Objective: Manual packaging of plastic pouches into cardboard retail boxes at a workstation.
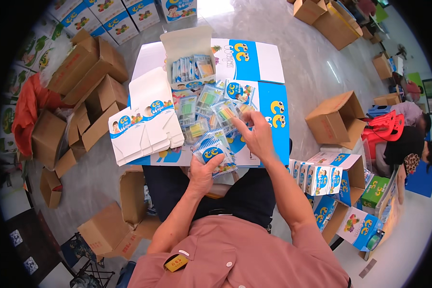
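Below the pile, my left hand (204, 172) is closed around several small clear-and-blue packets (212, 152), its thumb pressed on the top one. My right hand (258, 137) reaches over the pile's right side, thumb and fingers apart. Its thumb tip touches a packet with yellow-green sticks (224, 114); the other fingertips are partly hidden. More loose packets (209, 97) are spread across the printed carton surface (269, 62). Behind them stands an open white box (186, 41) with upright packets inside. Flattened white printed boxes (146, 129) lie stacked left of the pile.
Open brown cartons (101, 62) crowd the floor at left, beside a red plastic sheet (29, 115). Another brown carton (335, 117) sits at right, near a red plastic chair (386, 127) and people. Small printed boxes (317, 177) stand in rows at lower right.
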Demonstrator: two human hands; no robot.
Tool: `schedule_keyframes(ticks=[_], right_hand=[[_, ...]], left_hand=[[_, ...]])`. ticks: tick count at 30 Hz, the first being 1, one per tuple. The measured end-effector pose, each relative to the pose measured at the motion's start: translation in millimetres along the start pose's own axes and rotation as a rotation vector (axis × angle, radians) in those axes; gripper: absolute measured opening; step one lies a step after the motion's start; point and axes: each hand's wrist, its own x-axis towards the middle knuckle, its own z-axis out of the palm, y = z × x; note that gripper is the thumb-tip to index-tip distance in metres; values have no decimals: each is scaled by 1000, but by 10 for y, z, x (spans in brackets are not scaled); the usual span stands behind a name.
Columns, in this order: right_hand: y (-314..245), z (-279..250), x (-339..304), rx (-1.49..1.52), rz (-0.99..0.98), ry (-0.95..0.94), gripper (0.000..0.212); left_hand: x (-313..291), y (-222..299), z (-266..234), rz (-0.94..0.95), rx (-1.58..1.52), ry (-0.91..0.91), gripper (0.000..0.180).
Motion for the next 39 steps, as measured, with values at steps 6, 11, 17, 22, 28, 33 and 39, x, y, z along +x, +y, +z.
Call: schedule_keyframes(ticks=[6,11,17,22,28,33,39], right_hand=[[10,140,222,-149,26,-54,32],[72,-17,30,564,230,-302,25],[252,-200,-106,708,261,-503,23],[194,-355,480,-132,-235,-170,38],[374,-17,876,-393,-377,-136,34],[269,-119,671,-157,-225,7,34],[-65,-215,-186,651,197,-286,31]], left_hand=[[34,147,59,4,81,-25,49],[136,260,173,91,237,-136,63],[210,123,324,128,387,-190,68],[179,109,350,114,206,-77,62],[80,177,224,-124,-57,-43,48],[95,239,247,-89,-138,-69,42],[159,142,223,-103,73,-200,46]])
